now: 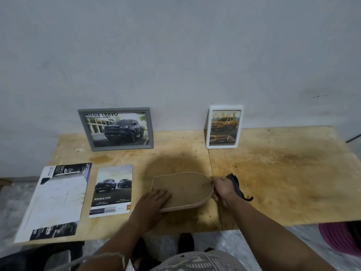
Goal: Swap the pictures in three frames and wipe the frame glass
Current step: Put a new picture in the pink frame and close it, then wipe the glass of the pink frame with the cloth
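A brown arch-shaped frame [183, 189] lies back side up on the plywood table [273, 173]. My left hand [156, 200] presses flat on its near left corner. My right hand [222, 189] grips the frame's rounded right end and also holds a dark cloth [235, 182]. A grey frame [117, 129] with a dark truck picture leans on the wall at the back left. A white frame [224, 127] with a yellow truck picture stands at the back middle. Two loose pictures lie at the left: a truck sheet [112, 190] and a larger brochure page [56, 200].
A pink basket [341, 239] sits on the floor beyond the table's near right edge. A dark cable [353, 138] runs off at the far right. The wall closes off the back of the table.
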The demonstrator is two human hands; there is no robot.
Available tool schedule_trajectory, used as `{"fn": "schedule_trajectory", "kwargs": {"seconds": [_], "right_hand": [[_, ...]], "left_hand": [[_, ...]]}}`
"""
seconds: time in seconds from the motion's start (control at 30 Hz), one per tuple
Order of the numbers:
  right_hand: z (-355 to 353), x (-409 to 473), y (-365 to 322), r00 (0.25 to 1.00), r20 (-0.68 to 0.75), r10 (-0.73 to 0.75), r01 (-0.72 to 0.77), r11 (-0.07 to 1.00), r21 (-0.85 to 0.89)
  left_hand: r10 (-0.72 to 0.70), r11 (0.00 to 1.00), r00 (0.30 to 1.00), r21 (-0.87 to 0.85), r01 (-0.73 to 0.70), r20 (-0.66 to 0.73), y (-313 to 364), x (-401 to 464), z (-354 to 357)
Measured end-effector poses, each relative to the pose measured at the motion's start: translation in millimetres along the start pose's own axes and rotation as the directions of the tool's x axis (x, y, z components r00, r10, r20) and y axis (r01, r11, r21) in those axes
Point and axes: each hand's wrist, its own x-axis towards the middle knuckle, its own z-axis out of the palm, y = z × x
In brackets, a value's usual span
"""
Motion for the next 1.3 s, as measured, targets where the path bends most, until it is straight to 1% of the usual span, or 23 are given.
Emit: {"fn": "schedule_trajectory", "kwargs": {"seconds": [0.07, 0.1, 0.17, 0.2, 0.27, 0.3, 0.33, 0.4, 0.47, 0.53, 0.57, 0.63, 0.7, 0.8, 0.83, 0.9, 0.97, 1.0, 1.07, 1.1, 1.17, 1.23, 1.3], "right_hand": [[-4, 3, -15, 0.999, 0.038, -0.018, 0.015, 0.997, 0.081], [-5, 4, -22, 0.997, 0.071, -0.03, 0.021, 0.992, 0.128], [-6, 4, -37, 0.991, 0.128, -0.039, 0.007, 0.97, 0.242], [-6, 7, -41, 0.99, 0.134, -0.039, -0.001, 0.96, 0.281], [-3, 13, -49, 0.991, 0.126, -0.04, 0.004, 0.961, 0.277], [0, 16, -49, 0.99, 0.133, -0.04, 0.006, 0.969, 0.248], [3, 18, -48, 0.989, 0.146, -0.027, -0.004, 0.978, 0.207], [11, 18, -43, 0.982, 0.184, 0.032, -0.058, 0.988, 0.142], [20, 12, -37, 0.967, 0.241, 0.082, -0.122, 0.98, 0.156], [29, 3, -32, 0.959, 0.264, 0.101, -0.162, 0.962, 0.219], [33, 1, -29, 0.959, 0.262, 0.107, -0.174, 0.953, 0.247], [37, 1, -21, 0.956, 0.263, 0.13, -0.21, 0.929, 0.304], [39, 3, -15, 0.938, 0.296, 0.18, -0.282, 0.893, 0.352], [39, 8, -10, 0.921, 0.323, 0.218, -0.335, 0.867, 0.369], [37, 9, -10, 0.928, 0.301, 0.219, -0.322, 0.879, 0.351], [31, 10, -13, 0.961, 0.205, 0.184, -0.231, 0.943, 0.238], [19, 11, -16, 0.993, 0.104, 0.058, -0.066, 0.995, 0.074], [11, 13, -18, 0.999, 0.039, -0.022, 0.023, 1.0, -0.015], [-9, 14, -18, 0.977, -0.119, -0.177, 0.148, 0.965, -0.217], [-20, 17, -15, 0.954, -0.188, -0.235, 0.17, 0.936, -0.307], [-44, 28, -2, 0.919, -0.284, -0.274, 0.118, 0.877, -0.466], [-66, 44, 18, 0.938, -0.292, -0.189, -0.016, 0.814, -0.581], [-79, 49, 34, 0.968, -0.242, -0.072, -0.101, 0.768, -0.632]], "left_hand": [[0.003, 0.999, 0.995, -0.05, -0.008, -0.1, 2, 11, -15], [-0.024, 0.996, 0.992, -0.092, 0.012, -0.127, 3, 16, -26], [-0.123, 0.97, 0.979, -0.23, 0.083, -0.164, 3, 25, -45], [-0.176, 0.95, 0.966, -0.291, 0.117, -0.187, 4, 29, -54], [-0.284, 0.876, 0.929, -0.458, 0.15, -0.238, 10, 38, -69], [-0.348, 0.807, 0.902, -0.571, 0.151, -0.254, 14, 42, -76], [-0.422, 0.707, 0.875, -0.69, 0.153, -0.237, 20, 44, -82], [-0.536, 0.495, 0.832, -0.853, 0.169, -0.146, 27, 47, -90], [-0.611, 0.278, 0.791, -0.937, 0.21, -0.005, 31, 46, -88], [-0.643, 0.033, 0.746, -0.966, 0.256, 0.175, 35, 43, -82], [-0.643, -0.064, 0.726, -0.961, 0.269, 0.246, 37, 41, -77], [-0.634, -0.206, 0.691, -0.937, 0.281, 0.347, 40, 38, -66], [-0.621, -0.289, 0.671, -0.914, 0.285, 0.406, 41, 35, -54], [-0.608, -0.308, 0.662, -0.899, 0.312, 0.438, 38, 33, -44], [-0.606, -0.309, 0.66, -0.896, 0.32, 0.444, 37, 34, -41], [-0.6, -0.32, 0.653, -0.887, 0.334, 0.463, 34, 37, -39], [-0.591, -0.308, 0.649, -0.877, 0.369, 0.48, 33, 42, -37], [-0.592, -0.293, 0.643, -0.873, 0.39, 0.486, 34, 44, -38], [-0.598, -0.275, 0.633, -0.868, 0.414, 0.492, 34, 47, -38], [-0.603, -0.262, 0.629, -0.866, 0.425, 0.491, 34, 48, -36], [-0.62, -0.237, 0.612, -0.861, 0.451, 0.491, 33, 49, -30], [-0.644, -0.214, 0.588, -0.854, 0.475, 0.489, 32, 49, -26], [-0.67, -0.191, 0.568, -0.85, 0.491, 0.478, 32, 49, -27]]}}
